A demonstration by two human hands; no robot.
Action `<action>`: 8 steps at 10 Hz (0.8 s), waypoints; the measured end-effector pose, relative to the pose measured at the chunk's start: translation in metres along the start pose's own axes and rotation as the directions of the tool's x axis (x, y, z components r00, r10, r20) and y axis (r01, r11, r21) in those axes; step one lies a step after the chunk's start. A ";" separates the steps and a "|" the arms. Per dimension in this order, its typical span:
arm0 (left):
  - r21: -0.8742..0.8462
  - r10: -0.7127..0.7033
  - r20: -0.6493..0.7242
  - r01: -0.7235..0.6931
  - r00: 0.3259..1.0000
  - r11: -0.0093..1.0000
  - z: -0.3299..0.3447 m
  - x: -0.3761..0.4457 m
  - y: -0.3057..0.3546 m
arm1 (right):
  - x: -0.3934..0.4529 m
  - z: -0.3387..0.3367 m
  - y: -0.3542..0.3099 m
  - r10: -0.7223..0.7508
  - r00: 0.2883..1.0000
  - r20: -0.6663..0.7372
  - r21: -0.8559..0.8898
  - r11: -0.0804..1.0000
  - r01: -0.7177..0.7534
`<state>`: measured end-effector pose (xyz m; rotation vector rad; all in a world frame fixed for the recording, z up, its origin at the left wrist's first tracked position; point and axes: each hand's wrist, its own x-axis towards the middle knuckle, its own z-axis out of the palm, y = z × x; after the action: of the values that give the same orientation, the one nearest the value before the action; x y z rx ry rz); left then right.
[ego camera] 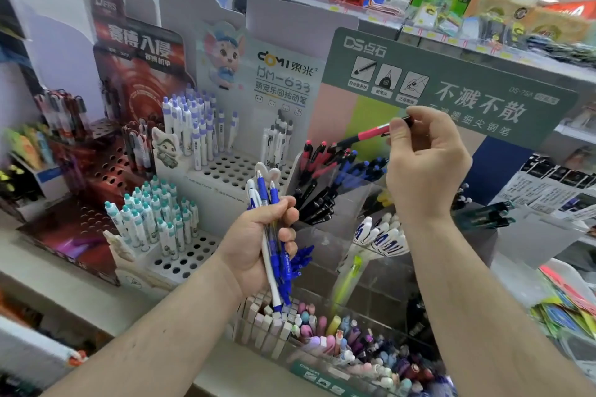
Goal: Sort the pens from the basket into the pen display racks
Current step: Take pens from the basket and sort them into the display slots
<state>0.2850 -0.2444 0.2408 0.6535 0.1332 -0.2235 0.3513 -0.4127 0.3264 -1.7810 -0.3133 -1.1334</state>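
Red pen (371, 133) pinched in right hand (425, 167), blue pens (274, 235) in left hand (258, 245)

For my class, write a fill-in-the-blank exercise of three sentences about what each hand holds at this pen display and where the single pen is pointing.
1. The right hand pinches a single pen whose barrel is black and ____.
2. The left hand grips a bundle of pens that are mostly white and ____.
3. The single pen's tip points down toward a clear compartment of pens in the ____ colours as itself.

Missing words: red; blue; same
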 end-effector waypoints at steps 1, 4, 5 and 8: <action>-0.006 -0.007 -0.006 0.007 1.000 1.000 -0.004 0.001 0.002 | 0.003 0.014 0.009 -0.047 0.997 0.055 -0.072 0.996 0.051; -0.001 -0.014 -0.016 0.014 1.000 1.000 -0.013 0.002 0.005 | -0.003 0.044 0.031 -0.088 0.957 0.278 -0.206 0.967 0.148; 0.004 -0.014 -0.014 0.015 1.000 1.000 -0.014 0.001 0.004 | -0.006 0.051 0.039 -0.068 0.917 0.394 -0.306 0.931 0.200; 0.014 -0.021 -0.013 0.022 1.000 1.000 -0.014 -0.001 0.001 | -0.024 0.052 0.044 -0.100 0.918 0.384 -0.483 0.826 0.292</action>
<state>0.2836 -0.2346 0.2304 0.6675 0.1512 -0.2410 0.3955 -0.3858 0.2761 -2.5067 -0.4304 -1.1178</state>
